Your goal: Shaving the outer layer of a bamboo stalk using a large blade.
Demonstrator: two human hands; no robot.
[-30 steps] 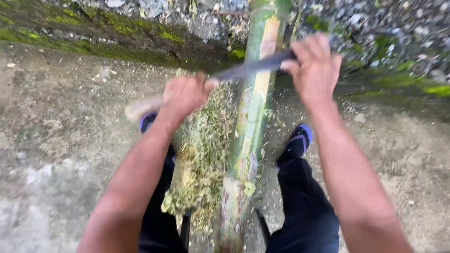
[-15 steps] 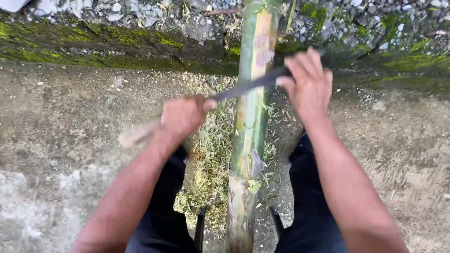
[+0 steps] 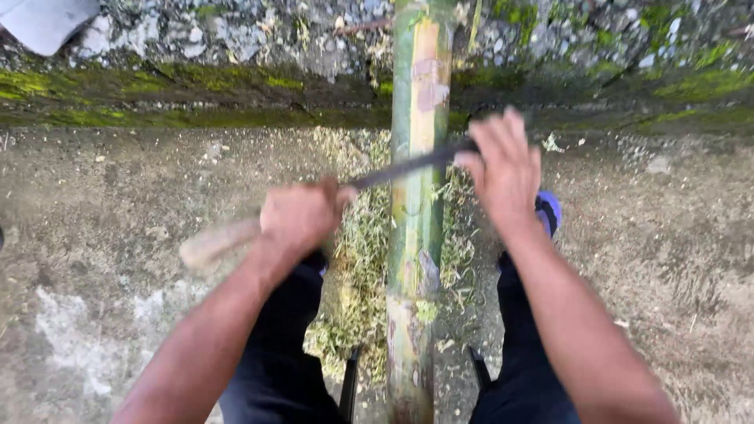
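A green bamboo pole (image 3: 415,259) runs from between my legs up to the mossy stone edge, with pale scraped patches near its far end. A long dark knife blade (image 3: 400,167) lies across the pole. My left hand (image 3: 302,216) is closed on the knife's pale wooden handle (image 3: 216,243), left of the pole. My right hand (image 3: 506,169) presses on the blade's far end, right of the pole, fingers spread forward. Both hands are motion-blurred.
Green shavings (image 3: 357,267) lie heaped on the concrete ground (image 3: 118,228) on both sides of the pole. A mossy stone border (image 3: 196,78) runs along the top. My dark trousers and a blue shoe (image 3: 550,210) flank the pole. A grey object (image 3: 47,22) sits top left.
Both hands have pulled the blade down the pole toward me. The view has shifted, and the scraped pale patch now shows above the blade.
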